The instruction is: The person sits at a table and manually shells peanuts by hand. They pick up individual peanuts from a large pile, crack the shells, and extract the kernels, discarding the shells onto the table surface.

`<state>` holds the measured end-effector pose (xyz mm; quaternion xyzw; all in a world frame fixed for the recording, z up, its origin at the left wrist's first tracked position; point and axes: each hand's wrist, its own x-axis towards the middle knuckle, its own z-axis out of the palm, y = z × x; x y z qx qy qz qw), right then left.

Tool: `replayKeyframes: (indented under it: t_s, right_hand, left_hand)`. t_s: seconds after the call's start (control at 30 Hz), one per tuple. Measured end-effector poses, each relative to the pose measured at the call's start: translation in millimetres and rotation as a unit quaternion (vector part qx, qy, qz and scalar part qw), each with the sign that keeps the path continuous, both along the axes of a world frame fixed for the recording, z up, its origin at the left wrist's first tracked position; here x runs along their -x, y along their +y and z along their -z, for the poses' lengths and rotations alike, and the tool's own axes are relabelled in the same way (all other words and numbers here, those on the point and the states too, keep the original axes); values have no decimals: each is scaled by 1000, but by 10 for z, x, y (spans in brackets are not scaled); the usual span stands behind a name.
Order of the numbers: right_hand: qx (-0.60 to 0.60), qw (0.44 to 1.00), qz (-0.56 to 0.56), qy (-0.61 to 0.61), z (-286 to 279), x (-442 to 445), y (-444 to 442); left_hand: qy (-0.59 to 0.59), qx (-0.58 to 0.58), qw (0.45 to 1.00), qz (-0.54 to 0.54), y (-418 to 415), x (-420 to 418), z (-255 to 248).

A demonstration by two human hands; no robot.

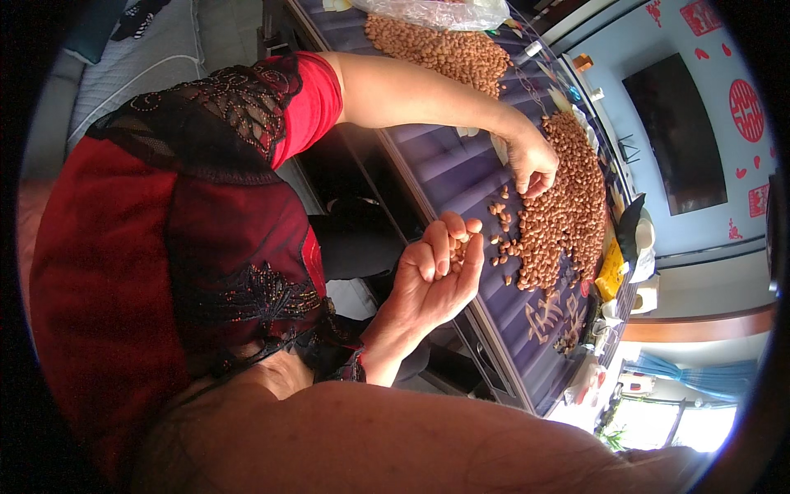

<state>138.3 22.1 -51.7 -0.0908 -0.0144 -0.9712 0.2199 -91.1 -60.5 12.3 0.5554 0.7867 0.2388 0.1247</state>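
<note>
My left hand (534, 163) reaches over the near edge of a broad pile of shelled reddish-brown peanuts (571, 204), its fingertips bent down and close together at the kernels. Whether anything is between them is hidden. Nearer my body, my right hand (441, 262) is raised palm up above the table's edge, with its fingers curled around several peanuts (458, 250). A few loose kernels (503, 216) lie between the pile and the table's near edge. A second pile of peanuts (438, 52) lies further along the table, beyond my left forearm.
The table has a dark purple striped cover (426, 160). A clear plastic bag (444, 13) rests by the second pile. A yellow packet (610, 270) and white cups stand along the far edge. Bare skin, very close, fills the bottom of the view. A television (676, 136) is beyond.
</note>
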Motion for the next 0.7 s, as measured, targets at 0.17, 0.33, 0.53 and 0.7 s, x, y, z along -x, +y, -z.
replayKeyframes:
  t_s: [0.17,0.33,0.53,0.7]
  right_hand:
    - [-4,1000,1,-6,-2,-5,0]
    - [-6,1000,1,1,17,8,-6]
    - [-16,1000,-1,10,37,15,-17]
    - [-14,999,29,-9,-13,12,0]
  left_hand:
    - [4,28,999,18,-10,-15,2]
    - [16,44,999,6,13,-80,-15]
    - [25,34,999,7,-36,-74,-44]
    - [-269,-6,941,204,-41,-259,-368]
